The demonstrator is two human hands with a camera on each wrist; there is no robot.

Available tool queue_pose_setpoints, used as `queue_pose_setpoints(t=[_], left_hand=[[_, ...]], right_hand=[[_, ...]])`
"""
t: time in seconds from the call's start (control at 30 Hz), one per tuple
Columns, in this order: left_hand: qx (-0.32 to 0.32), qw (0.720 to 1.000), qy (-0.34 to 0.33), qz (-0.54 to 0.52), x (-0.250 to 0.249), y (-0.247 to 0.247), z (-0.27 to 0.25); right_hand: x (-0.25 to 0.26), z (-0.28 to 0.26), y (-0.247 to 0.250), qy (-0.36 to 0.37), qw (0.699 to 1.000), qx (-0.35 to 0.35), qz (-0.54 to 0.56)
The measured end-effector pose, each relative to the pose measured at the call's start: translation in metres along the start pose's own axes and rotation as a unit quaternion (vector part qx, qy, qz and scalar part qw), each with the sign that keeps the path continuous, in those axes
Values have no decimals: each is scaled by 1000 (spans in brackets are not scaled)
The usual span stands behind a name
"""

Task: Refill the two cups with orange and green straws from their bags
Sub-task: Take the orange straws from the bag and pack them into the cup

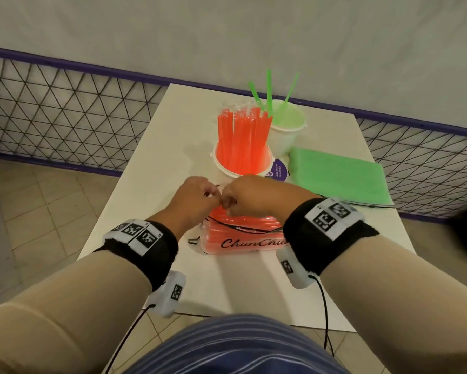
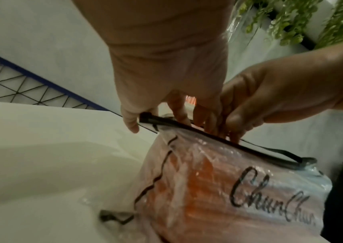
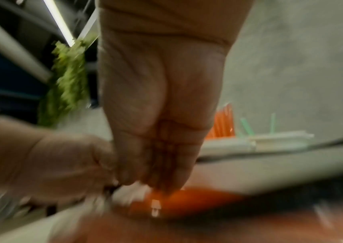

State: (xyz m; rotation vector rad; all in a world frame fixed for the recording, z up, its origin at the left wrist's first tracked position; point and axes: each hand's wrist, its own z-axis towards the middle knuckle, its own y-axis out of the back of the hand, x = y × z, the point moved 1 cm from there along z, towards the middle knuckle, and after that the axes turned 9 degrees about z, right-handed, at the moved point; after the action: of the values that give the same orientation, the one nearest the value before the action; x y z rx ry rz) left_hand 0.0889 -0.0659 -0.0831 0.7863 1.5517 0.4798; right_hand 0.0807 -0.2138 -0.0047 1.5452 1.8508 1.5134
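Hands meet at the black zip strip along the top edge of the orange straw bag (image 1: 243, 236): the left hand (image 1: 193, 201) pinches the strip near its end, thumb and fingers curled over it, and the right hand (image 1: 256, 197) has its fingertips curled down into the same seam just beside it, so both are grasping the bag's mouth. The bag lies flat on the desk (image 1: 151, 168), close to the near edge, packed with orange straws. I judge the risk here to be a sudden give: if the seam parts all at once under two hands pulling apart, the thin plastic could tear past the strip and straws could slide out across the desk or off its near edge. Just beyond the knuckles stands the orange cup (image 1: 242, 160), already crowded with upright orange straws (image 1: 243, 133); a jerk forward could knock it over, and it would likely take the green cup (image 1: 286, 130) touching its far side, where only a few green straws (image 1: 268, 93) stand. The green bag (image 1: 337, 176) lies flat to the right, untouched. The right wrist view is too blurred to confirm the grip.
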Motion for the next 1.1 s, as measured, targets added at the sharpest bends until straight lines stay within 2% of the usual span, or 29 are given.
queue_pose_setpoints(t=[0.07, 0.13, 0.23, 0.4, 0.63, 0.9, 1.0, 1.1], left_hand=[[70, 996, 22, 54, 10, -6, -6], [86, 995, 26, 41, 14, -8, -12], [106, 994, 32, -9, 19, -7, -16], [160, 986, 37, -18, 22, -4, -20], [171, 985, 20, -8, 13, 0, -20], [165, 986, 10, -7, 12, 2, -20], [177, 983, -15, -50, 16, 5, -16], [147, 989, -5, -34, 17, 12, -15]], right_hand=[[-5, 6, -19, -2, 997, -40, -72], [-11, 12, -34, 3, 994, -87, -72], [-18, 18, -50, 18, 992, -117, -40], [-19, 24, -56, 16, 991, -103, -81], [-15, 22, -61, 37, 986, -97, -129], [-19, 12, -57, 22, 991, -128, -44], [-15, 0, -35, 12, 990, -129, 61], [-9, -17, 5, 5, 966, -163, 199]])
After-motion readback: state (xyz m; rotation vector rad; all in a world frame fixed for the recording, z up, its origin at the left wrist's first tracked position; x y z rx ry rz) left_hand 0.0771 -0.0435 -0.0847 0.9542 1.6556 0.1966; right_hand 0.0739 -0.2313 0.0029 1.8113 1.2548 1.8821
